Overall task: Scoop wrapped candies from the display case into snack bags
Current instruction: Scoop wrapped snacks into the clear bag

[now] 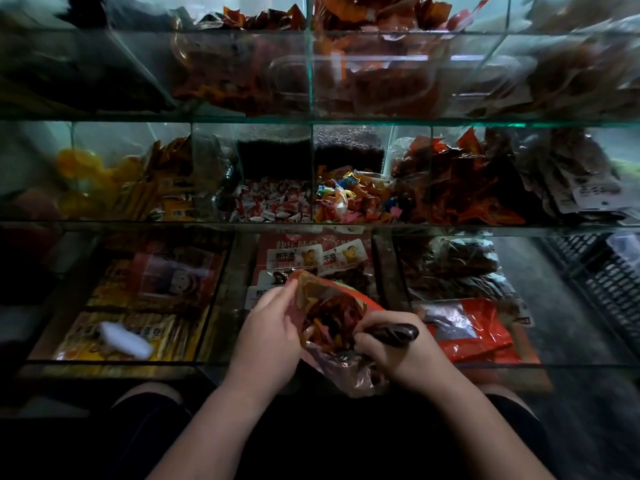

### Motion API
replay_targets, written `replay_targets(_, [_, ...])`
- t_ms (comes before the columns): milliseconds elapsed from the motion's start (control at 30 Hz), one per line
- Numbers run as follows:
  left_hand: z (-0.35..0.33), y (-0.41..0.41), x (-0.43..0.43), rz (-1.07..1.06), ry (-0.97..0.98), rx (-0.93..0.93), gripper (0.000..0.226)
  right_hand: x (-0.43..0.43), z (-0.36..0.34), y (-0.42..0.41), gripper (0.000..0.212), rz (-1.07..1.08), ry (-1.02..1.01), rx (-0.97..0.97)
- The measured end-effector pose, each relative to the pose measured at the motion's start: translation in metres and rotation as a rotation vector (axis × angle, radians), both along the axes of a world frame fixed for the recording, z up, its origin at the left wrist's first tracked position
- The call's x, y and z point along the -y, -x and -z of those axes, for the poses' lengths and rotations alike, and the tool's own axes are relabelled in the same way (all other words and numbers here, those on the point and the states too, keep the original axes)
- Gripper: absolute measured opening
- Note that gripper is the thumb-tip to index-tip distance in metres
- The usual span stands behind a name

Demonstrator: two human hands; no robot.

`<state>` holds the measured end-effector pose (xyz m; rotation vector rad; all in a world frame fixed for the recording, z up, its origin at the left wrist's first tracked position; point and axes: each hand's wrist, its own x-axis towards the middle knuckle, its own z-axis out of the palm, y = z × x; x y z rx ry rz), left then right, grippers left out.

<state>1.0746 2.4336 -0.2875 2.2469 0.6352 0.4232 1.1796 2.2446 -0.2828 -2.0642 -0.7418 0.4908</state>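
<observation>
Snack bag (341, 308) at six o'clock: your left hand (268, 329) pinches its nine o'clock rim, your right hand (401, 356) grips a dark handle (394, 335)

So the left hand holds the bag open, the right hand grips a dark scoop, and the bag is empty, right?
Not empty: the head view shows wrapped candies inside the bag. The left hand does hold it open, and the right hand grips the dark scoop.
</observation>
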Motion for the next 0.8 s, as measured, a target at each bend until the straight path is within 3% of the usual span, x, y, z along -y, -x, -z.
replay_targets(67, [0.003, 0.0, -0.001, 0.012, 0.032, -0.007, 0.057, -0.007, 0.005, 0.004, 0.014, 0.006, 0.037, 0.002])
replay_targets(133, [0.004, -0.001, -0.003, 0.01, 0.049, -0.006, 0.056, -0.016, 0.012, 0.008, 0.022, 0.15, -0.025, -0.035])
replay_targets(267, [0.004, 0.002, -0.007, -0.007, 0.009, -0.002, 0.054, -0.021, 0.013, 0.008, 0.027, 0.552, -0.33, -0.413])
replay_targets(333, [0.004, 0.003, -0.007, -0.011, -0.008, 0.005, 0.054, -0.014, 0.012, 0.006, 0.017, 0.621, -0.42, -0.475])
replay_targets(400, [0.004, 0.003, -0.006, -0.009, -0.009, 0.016, 0.054, -0.007, 0.009, 0.004, 0.01, 0.635, -0.46, -0.487])
replay_targets(533, [0.0, 0.001, -0.002, 0.011, 0.026, 0.026, 0.059, -0.001, 0.017, -0.002, 0.022, 0.641, -0.423, -0.367])
replay_targets(600, [-0.004, 0.003, 0.002, -0.001, -0.047, 0.042, 0.06, 0.004, 0.021, -0.001, 0.026, 0.6, -0.42, -0.303])
replay_targets(667, [-0.009, 0.005, 0.006, -0.032, -0.165, 0.14, 0.055, 0.011, 0.023, -0.002, 0.032, 0.61, -0.409, -0.316])
replay_targets(733, [-0.014, 0.005, 0.01, -0.032, -0.246, 0.312, 0.041, 0.016, 0.027, -0.005, 0.034, 0.662, -0.443, -0.447])
replay_targets(800, [-0.015, 0.004, 0.016, 0.022, -0.217, 0.477, 0.031, 0.017, 0.026, -0.004, 0.03, 0.679, -0.483, -0.578])
